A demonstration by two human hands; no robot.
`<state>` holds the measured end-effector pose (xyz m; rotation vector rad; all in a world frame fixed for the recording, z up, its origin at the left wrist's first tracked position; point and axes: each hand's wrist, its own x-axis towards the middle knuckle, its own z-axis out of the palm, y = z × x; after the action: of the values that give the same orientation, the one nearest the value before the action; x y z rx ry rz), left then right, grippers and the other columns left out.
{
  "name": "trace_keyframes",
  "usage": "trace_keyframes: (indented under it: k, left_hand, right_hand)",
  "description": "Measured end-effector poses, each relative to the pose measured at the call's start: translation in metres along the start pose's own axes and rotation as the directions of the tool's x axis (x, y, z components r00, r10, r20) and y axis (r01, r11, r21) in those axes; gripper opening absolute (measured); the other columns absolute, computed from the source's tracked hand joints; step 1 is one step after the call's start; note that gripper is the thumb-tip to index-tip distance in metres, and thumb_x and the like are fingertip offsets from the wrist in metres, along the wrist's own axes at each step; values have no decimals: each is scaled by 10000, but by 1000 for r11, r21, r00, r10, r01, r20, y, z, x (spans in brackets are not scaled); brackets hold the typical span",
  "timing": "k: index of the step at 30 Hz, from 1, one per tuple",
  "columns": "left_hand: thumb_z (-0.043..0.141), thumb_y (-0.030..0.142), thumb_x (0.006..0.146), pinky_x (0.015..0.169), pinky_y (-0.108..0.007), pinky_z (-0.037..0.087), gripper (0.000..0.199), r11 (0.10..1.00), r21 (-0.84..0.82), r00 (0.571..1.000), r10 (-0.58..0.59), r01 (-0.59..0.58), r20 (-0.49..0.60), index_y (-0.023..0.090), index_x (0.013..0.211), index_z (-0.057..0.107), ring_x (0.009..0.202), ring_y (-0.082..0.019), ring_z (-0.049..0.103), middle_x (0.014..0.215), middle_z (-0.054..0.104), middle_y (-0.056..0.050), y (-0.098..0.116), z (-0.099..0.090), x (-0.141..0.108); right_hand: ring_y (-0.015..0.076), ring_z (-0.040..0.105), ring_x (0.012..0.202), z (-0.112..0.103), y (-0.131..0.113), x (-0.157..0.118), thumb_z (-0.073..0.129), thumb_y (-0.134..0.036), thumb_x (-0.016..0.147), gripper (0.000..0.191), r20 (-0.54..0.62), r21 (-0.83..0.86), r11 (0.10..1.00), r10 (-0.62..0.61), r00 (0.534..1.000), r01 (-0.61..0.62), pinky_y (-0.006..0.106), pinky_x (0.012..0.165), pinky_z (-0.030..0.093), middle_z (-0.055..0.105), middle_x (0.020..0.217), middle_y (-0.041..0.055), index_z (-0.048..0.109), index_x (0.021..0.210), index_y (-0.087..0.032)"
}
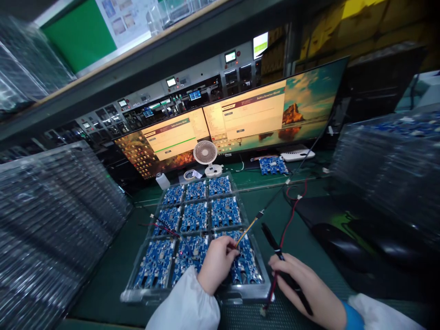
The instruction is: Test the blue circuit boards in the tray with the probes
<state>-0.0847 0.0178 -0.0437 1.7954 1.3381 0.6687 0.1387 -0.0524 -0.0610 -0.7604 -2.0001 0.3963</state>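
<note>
Your left hand (216,263) pinches the yellow-wired connector (248,229) over the tray's (137,293) nearest-right board (244,266); seat it squarely. Your right hand (302,286), just right of the tray, grips the black probe (275,245); hold it steady.

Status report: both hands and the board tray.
Left hand on near-right blue board, at the yellow cable. Right hand grips black probe. Clear tray full; wires cross it.

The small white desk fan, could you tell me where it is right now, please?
In the head view, the desk fan stands centre-left on the green bench, just beyond the tray of blue circuit boards and in front of the two monitors.
</note>
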Motion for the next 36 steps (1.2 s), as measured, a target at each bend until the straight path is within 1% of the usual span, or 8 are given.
trace_keyframes:
  k: [12,20,24,26,28,32,34,36]
  left_hand:
    - [598,47,737,771,-260,447,154,991,107,997,74,-76,24,176,808,645,781,-144,601,802,662,2,-1,1,-1]
    - [520,60,797,851,-299,447,350,995,95,999,27,-25,-19,213,1108,569,872,-160,585,897,628,-6,-1,8,-10]
    - [489,53,810,931,-318,437,410,990,132,998,55,-49,-41,195,1193,524,947,-164,564,1027,597,-46,11,5,-18]
    - [474,90,849,979,-322,415,320,985,141,992,106,-97,-61,185,1144,554,1030,-170,539,1107,569,-69,24,0,-27]
    - [458,172,904,974,-312,415,214,979,129,987,162,-160,-1,193,1060,603,1047,-172,531,1090,578,-64,37,-5,-38]
    - [589,268,872,905,-310,434,172,932,210,931,230,-295,284,233,1029,652,974,-183,533,1008,613,-36,49,-8,-57]
    - [582,216,875,893,-307,432,151,899,291,920,232,-327,315,232,1000,663,968,-180,520,1017,610,-34,46,-6,-60]
    - [557,181,886,878,-306,429,153,872,364,934,240,-327,265,234,953,684,970,-181,505,1022,602,-34,42,-5,-60]
  right_hand:
    - [138,479,960,3,2,-2,300,-109,1028,214,4,-52,999,5,1000,-5,222,859,383,464,1070,31,435,1169,-196]
    - [163,489,884,-1,4,1,365,-137,1056,172,-19,-126,991,-56,998,53,275,770,378,492,1034,42,529,1035,-183]
    - [171,473,828,-5,5,4,415,-117,1041,147,-89,-203,976,-99,991,79,319,783,301,513,978,23,542,1039,-189]
    - [169,461,805,-5,6,4,415,-108,1040,151,-98,-226,971,-106,990,82,320,775,286,515,940,15,545,1026,-185]
    - [168,454,792,-5,6,4,406,-111,1048,164,-91,-233,969,-108,990,85,318,767,286,512,919,14,549,1010,-182]
    - [169,453,777,-4,8,3,398,-122,1057,160,-89,-236,969,-99,991,75,320,762,295,506,908,23,542,1017,-177]
    - [171,459,785,-5,7,3,402,-131,1057,144,-93,-239,968,-96,991,71,322,763,301,507,921,26,536,1033,-180]
    - [181,477,846,-5,4,3,402,-132,1054,125,-112,-241,968,-97,989,68,331,783,318,513,1015,44,518,1062,-181]
